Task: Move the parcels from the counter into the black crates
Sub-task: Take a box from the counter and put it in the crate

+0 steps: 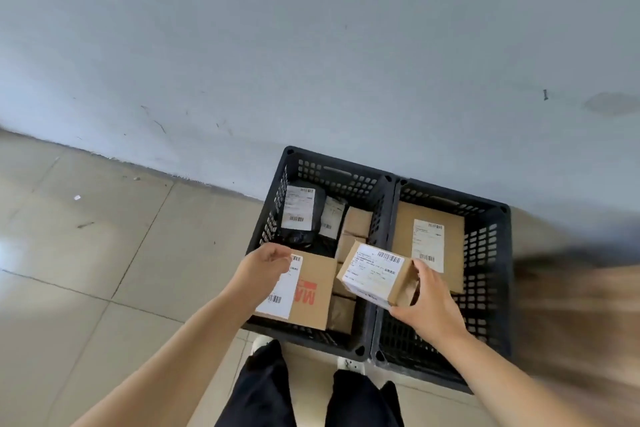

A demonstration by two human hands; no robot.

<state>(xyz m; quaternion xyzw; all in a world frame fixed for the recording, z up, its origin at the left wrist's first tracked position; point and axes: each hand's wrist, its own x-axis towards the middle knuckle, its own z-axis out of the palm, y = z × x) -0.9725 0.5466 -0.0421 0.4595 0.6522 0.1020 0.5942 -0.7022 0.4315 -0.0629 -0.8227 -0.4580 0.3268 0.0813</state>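
Two black crates stand side by side on the floor against the wall. The left crate (pixel 346 173) holds a black bagged parcel (pixel 300 210), a brown box with red print (pixel 313 291) and several small cardboard boxes. A flat cardboard parcel (pixel 403 243) with a white label lies in the right crate (pixel 488 274). My right hand (pixel 427 298) grips a small labelled cardboard box (pixel 375 274) by its right end, above the wall between the crates. My left hand (pixel 263 265) hovers with loosely curled fingers over the red-print box, holding nothing.
A pale wall (pixel 311 45) rises right behind the crates. Beige floor tiles (pixel 104 253) spread to the left. My dark trouser legs (pixel 266 388) and shoes stand at the crates' near edge. A blurred brown surface (pixel 581 315) fills the right edge.
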